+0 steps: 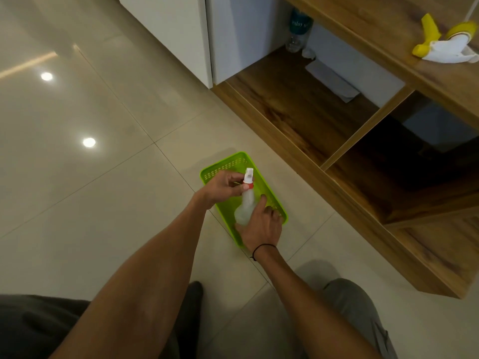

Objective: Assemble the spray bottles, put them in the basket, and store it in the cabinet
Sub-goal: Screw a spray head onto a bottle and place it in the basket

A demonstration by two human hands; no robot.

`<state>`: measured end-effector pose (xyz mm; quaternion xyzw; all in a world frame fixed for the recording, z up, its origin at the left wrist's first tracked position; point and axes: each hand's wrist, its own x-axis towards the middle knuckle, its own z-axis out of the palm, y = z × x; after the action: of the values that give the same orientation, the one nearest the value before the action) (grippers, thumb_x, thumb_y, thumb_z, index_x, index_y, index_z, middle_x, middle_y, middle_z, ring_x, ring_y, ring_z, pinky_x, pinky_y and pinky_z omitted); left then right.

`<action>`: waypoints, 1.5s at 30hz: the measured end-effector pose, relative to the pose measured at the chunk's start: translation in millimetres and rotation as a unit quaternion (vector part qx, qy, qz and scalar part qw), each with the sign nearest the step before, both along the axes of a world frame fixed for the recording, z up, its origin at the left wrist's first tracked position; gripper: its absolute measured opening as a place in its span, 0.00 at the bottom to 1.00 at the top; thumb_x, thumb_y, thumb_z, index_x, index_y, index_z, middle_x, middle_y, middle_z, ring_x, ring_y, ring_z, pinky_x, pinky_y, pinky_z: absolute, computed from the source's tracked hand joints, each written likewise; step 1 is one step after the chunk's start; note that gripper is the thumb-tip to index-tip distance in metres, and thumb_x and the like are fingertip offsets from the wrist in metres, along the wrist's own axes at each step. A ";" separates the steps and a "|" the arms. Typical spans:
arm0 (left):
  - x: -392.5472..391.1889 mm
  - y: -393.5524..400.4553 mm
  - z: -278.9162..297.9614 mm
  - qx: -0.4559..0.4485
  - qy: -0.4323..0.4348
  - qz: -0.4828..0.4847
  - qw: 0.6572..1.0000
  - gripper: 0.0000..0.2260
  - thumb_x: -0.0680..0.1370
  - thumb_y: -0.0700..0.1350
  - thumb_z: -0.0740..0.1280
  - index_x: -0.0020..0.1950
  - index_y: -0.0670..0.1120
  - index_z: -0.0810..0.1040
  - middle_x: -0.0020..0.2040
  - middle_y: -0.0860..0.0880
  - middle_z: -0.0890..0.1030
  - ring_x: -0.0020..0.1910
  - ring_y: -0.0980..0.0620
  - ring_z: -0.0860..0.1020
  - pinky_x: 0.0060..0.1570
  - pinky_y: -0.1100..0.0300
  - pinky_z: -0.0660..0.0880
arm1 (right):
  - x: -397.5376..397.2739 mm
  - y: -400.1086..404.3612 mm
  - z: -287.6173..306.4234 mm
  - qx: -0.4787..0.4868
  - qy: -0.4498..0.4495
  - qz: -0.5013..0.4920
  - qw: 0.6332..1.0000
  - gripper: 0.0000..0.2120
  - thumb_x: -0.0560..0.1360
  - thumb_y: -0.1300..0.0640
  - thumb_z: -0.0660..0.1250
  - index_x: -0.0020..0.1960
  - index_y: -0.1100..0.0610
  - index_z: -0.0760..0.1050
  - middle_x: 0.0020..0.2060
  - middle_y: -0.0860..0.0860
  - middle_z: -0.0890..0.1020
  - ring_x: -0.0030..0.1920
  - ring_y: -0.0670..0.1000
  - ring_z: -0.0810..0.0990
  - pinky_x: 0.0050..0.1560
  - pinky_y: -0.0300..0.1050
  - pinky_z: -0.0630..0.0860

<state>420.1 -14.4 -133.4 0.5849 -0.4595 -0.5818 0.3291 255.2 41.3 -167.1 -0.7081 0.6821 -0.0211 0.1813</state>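
Knees and dark trousers sit nearest the lens, with both bare forearms reaching out over the pale tiled floor; beyond them stands the wooden cabinet, its low compartments open, a drinks bottle and a folded white sheet at the back of one; on the shelf above lies a yellow and white spray head, loose, apparently a part not yet fitted.

On the floor just before the cabinet sits the green basket, slotted along its rim; so far as I can see it holds only the clear spray bottle, which both hands grip above or on its bottom, which of the two I cannot tell. The right hand wraps the bottle's fat lower body, fingers closed round it; the left hand pinches the red collar under the white nozzle, thumb and fingers shut on it, seemingly tightening or steadying.

Risks, as I judge them: the collar may be cross-threaded if turned while the bottle leans, leaving it to leak; the light basket may skid on the glossy tile if pressed sideways; the bottle, tall and narrow-necked, may topple when released, since the basket walls are low; the yellow head may be forgotten on the shelf.
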 end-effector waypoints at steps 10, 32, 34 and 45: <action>13.9 -7.7 7.0 0.022 0.166 0.127 0.978 0.16 0.85 0.43 0.67 0.72 0.40 0.80 0.69 0.39 0.82 0.67 0.47 0.82 0.67 0.54 0.80 | 1.3 -17.5 14.2 0.027 -0.418 -0.133 0.898 0.42 0.59 0.46 0.86 0.61 0.44 0.61 0.56 0.45 0.78 0.52 0.51 0.83 0.46 0.52 0.85; 20.1 -20.2 -6.3 0.044 0.341 0.263 0.902 0.15 0.85 0.44 0.67 0.70 0.41 0.80 0.60 0.46 0.87 0.60 0.51 0.86 0.54 0.60 0.83 | 12.5 -24.5 35.7 0.069 -0.576 -0.158 0.799 0.37 0.65 0.47 0.83 0.64 0.51 0.65 0.61 0.50 0.77 0.55 0.55 0.86 0.43 0.56 0.87; 22.7 -21.4 -5.0 0.048 0.350 0.250 0.902 0.14 0.85 0.43 0.66 0.70 0.41 0.80 0.60 0.46 0.87 0.59 0.51 0.86 0.54 0.60 0.83 | 10.3 -27.8 35.7 0.127 -0.633 -0.210 0.735 0.31 0.70 0.43 0.79 0.64 0.54 0.70 0.58 0.53 0.82 0.50 0.55 0.88 0.38 0.55 0.86; 18.8 -27.7 -5.1 0.038 0.347 0.233 0.908 0.17 0.85 0.39 0.65 0.74 0.37 0.76 0.60 0.45 0.87 0.61 0.51 0.85 0.59 0.59 0.83 | 5.8 -39.7 39.0 0.201 -0.713 -0.273 0.614 0.30 0.79 0.40 0.70 0.74 0.52 0.65 0.67 0.56 0.78 0.59 0.58 0.84 0.43 0.56 0.87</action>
<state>438.8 -42.0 -138.5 0.4486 -0.1447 -0.6715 0.5718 261.0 1.6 -128.2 -0.1966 0.4869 -0.4302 0.7343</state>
